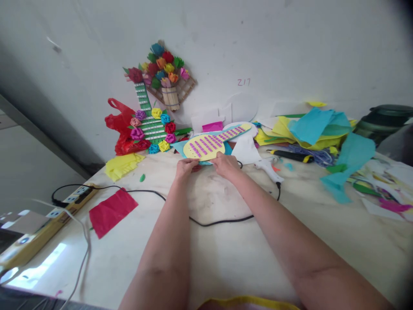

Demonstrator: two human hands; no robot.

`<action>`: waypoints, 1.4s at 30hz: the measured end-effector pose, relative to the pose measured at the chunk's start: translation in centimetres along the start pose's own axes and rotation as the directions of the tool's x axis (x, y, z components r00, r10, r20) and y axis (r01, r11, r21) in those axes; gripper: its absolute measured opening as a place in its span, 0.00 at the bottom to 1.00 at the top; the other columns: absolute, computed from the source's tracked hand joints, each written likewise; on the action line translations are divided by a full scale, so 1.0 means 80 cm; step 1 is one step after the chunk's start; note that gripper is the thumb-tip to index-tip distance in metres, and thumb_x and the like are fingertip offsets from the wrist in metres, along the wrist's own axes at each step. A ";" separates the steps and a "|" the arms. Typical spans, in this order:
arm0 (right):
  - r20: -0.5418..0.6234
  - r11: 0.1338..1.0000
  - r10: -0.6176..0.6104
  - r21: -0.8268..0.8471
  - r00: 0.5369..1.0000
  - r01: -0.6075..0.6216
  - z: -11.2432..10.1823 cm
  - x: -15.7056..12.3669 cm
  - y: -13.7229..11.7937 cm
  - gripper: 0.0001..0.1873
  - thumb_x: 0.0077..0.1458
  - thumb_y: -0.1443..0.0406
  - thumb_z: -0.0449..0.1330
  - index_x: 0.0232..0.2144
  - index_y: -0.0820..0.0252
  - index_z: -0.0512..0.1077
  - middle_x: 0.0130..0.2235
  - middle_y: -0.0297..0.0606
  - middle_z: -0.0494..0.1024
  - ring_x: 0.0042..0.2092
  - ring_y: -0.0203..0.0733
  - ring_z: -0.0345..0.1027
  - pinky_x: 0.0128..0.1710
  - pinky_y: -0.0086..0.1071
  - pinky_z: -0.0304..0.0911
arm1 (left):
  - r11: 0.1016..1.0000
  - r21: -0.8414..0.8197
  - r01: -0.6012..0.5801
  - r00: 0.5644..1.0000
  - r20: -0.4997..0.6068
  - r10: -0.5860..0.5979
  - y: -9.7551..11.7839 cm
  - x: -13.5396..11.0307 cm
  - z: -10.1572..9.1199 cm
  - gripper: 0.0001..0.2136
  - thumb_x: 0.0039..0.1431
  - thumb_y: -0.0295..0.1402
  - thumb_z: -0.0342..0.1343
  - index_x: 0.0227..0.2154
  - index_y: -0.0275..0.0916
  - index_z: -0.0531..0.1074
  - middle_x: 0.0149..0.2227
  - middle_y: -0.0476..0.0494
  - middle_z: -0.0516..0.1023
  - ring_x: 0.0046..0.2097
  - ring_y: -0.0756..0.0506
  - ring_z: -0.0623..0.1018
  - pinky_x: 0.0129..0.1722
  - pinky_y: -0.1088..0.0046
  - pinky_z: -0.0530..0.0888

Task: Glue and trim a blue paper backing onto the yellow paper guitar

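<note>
A flat yellow paper cutout (196, 144) with a round body and a long neck, crossed by rows of purple strips, lies in front of me over blue paper (229, 149). My left hand (187, 167) pinches its near edge at the lower left. At the lower right of the same edge, my right hand (225, 164) grips it between thumb and fingers. Both hands are closed, and their fingertips are partly hidden. Just right of my right hand rests a white glue gun (269, 169) with a black cord.
A power strip (69, 206) and red paper (112, 212) lie on the left. Paper flowers (164, 64) and a green flowered piece (151, 127) stand against the wall. A utility knife (292, 156), blue tissue (321, 125) and paper scraps (390, 185) lie on the right. The black cord crosses the table.
</note>
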State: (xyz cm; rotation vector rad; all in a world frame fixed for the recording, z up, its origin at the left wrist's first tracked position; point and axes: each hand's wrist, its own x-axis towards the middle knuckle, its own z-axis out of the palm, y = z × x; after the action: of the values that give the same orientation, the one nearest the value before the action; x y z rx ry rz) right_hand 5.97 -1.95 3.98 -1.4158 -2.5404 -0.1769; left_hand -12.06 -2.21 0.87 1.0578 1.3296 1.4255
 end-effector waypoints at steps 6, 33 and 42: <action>0.040 0.999 0.026 0.029 0.999 -0.027 -0.006 0.001 0.004 0.17 0.55 0.63 0.48 0.43 0.50 0.72 0.43 0.42 0.69 0.39 0.43 0.67 0.35 0.32 0.56 | 1.000 0.002 0.001 1.000 -0.001 -0.001 0.002 -0.003 0.001 0.11 0.37 0.29 0.59 0.27 0.31 0.74 0.19 0.45 0.75 0.24 0.46 0.76 0.31 0.68 0.74; 0.027 0.998 -0.017 0.058 0.999 0.016 -0.005 0.001 -0.006 0.17 0.56 0.62 0.47 0.43 0.49 0.72 0.42 0.41 0.71 0.38 0.43 0.67 0.35 0.33 0.57 | 1.000 -0.019 -0.001 1.000 -0.011 0.001 0.003 -0.005 0.003 0.11 0.35 0.30 0.60 0.26 0.31 0.74 0.18 0.45 0.75 0.24 0.46 0.75 0.30 0.69 0.73; 0.062 1.000 0.015 0.015 0.998 -0.016 -0.006 0.002 -0.004 0.17 0.56 0.63 0.47 0.43 0.49 0.72 0.43 0.41 0.70 0.39 0.43 0.67 0.34 0.32 0.57 | 1.000 -0.025 0.005 1.000 -0.007 -0.005 -0.001 -0.001 0.001 0.11 0.35 0.30 0.61 0.26 0.31 0.74 0.19 0.44 0.75 0.25 0.45 0.76 0.32 0.68 0.74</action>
State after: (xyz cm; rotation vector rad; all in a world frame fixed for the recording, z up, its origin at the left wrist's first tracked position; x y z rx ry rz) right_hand 5.63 -2.09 4.50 -1.4559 -2.5733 -0.1123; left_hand -11.92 -2.27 0.81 1.0338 1.3153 1.4394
